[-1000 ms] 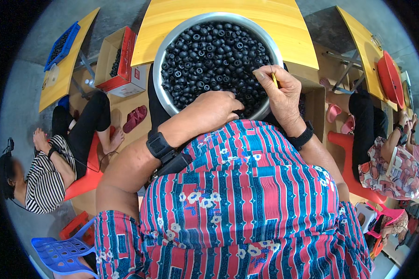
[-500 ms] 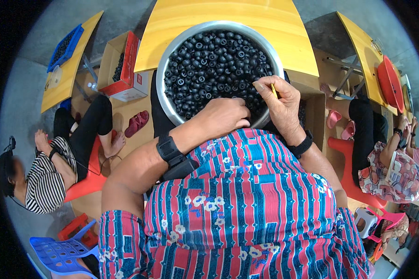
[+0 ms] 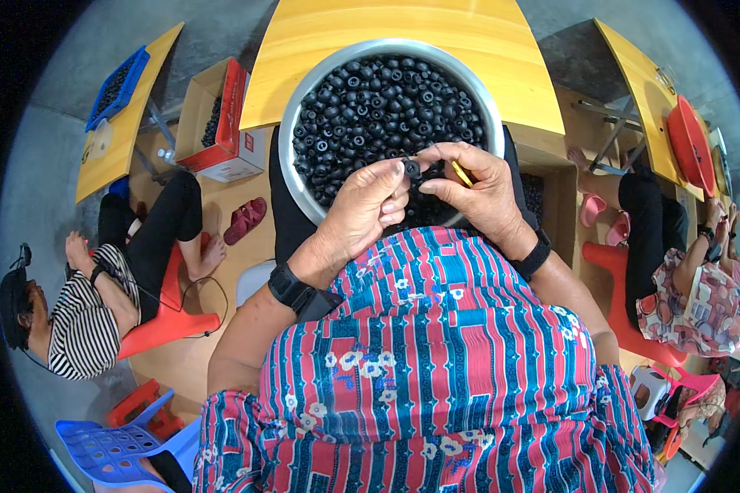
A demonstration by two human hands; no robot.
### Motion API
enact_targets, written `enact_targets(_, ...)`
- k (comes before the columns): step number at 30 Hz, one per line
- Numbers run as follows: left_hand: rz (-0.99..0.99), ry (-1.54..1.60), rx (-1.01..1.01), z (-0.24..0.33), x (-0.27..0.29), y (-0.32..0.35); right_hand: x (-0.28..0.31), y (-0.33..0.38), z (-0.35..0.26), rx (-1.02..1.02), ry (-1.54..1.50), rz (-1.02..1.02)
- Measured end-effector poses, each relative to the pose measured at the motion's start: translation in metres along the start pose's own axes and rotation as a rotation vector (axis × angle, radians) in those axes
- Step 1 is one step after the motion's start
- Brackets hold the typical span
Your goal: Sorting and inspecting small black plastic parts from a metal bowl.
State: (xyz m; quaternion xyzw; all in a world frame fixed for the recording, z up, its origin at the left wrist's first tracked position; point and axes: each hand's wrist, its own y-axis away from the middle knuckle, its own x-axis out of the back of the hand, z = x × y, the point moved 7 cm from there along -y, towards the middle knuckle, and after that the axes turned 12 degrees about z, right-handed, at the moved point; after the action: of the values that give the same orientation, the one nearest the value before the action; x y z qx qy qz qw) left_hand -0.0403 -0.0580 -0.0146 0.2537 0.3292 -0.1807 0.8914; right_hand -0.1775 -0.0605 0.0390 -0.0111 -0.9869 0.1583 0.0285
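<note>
Progress looks early, judging by the bowl (image 3: 292, 123): the big metal basin on the person's lap is heaped nearly to the rim with small black rubber rings (image 3: 370, 107), and no sorted or finished pile shows anywhere near the hands. One ring (image 3: 412, 169) is up out of the heap, pinched between the thumb and fingertips of the left hand (image 3: 368, 205), just over the near edge of the bowl. The right hand (image 3: 481, 185) meets it from the other side, fingers curled closed around a thin yellow stick (image 3: 462, 173) (a pick or a pencil, I cannot tell which) whose tip points toward the ring. So one piece is being worked and a whole bowlful seems to be left.

Much is hidden. Whether the stick's tip touches the ring is covered by the fingers. The near part of the bowl lies behind both hands and the striped, flowered shirt (image 3: 436, 370), so anything resting there cannot be seen. An open cardboard box (image 3: 222, 123) on the floor to the left holds something dark, too small to make out. Seated people at either side are cut off by the dark rim of the picture.
</note>
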Motion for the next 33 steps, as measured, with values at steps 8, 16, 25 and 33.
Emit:
enact_targets(8,-0.019,0.016,0.106,-0.007,-0.006,0.002,-0.001,0.001,-0.005,0.151,0.158,-0.005)
enact_targets(16,-0.066,-0.131,0.035,-0.002,-0.008,0.004,-0.007,0.000,-0.008,0.093,0.180,-0.115)
enact_targets(25,-0.143,0.112,-0.013,0.004,-0.009,0.005,0.002,0.002,-0.019,0.156,0.319,-0.074)
enact_targets(33,-0.075,0.114,0.012,0.002,-0.002,0.005,-0.009,0.005,-0.017,0.250,0.445,-0.146)
